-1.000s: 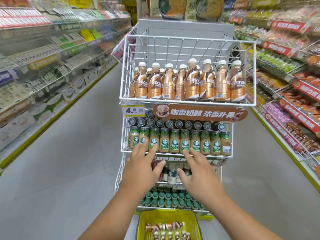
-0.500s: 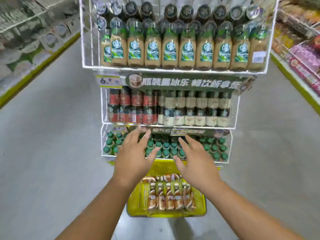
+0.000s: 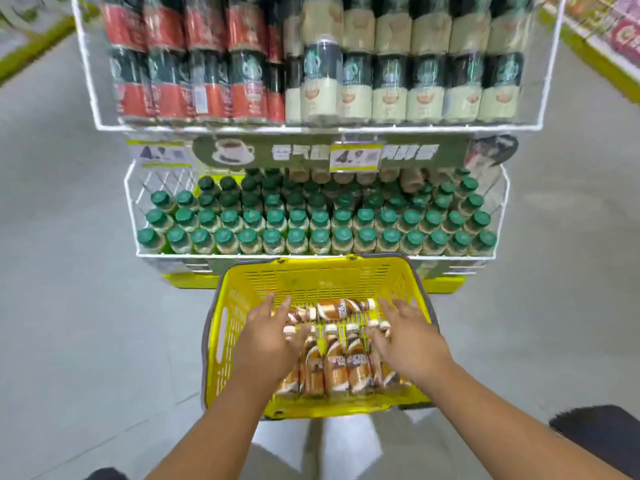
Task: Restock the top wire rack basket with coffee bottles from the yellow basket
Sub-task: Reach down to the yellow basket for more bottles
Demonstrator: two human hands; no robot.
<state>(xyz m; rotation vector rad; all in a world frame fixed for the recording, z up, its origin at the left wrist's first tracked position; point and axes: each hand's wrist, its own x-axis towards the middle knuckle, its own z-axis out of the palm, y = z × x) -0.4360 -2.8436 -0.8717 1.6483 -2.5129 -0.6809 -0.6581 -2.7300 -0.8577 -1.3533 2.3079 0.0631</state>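
Note:
A yellow plastic basket [image 3: 242, 292] stands on the floor in front of the wire rack. Several brown coffee bottles [image 3: 334, 370] with white caps lie flat inside it, one [image 3: 337, 308] lying crosswise behind the row. My left hand [image 3: 268, 336] hovers over the bottles at the left, fingers spread, holding nothing. My right hand [image 3: 407, 336] reaches over the right end of the row, fingers apart and touching the caps. The top wire rack basket is out of view above the frame.
The lowest wire basket [image 3: 138, 216] holds several green-capped bottles, right behind the yellow basket. Above it a basket [image 3: 88, 81] holds red-labelled and cream-labelled bottles. Grey floor lies on both sides. A dark object [image 3: 602, 434] sits at the lower right.
My view has tilted down from the top rack basket to the floor. Both hands have dropped from in front of the rack into the yellow basket, down to the bottles.

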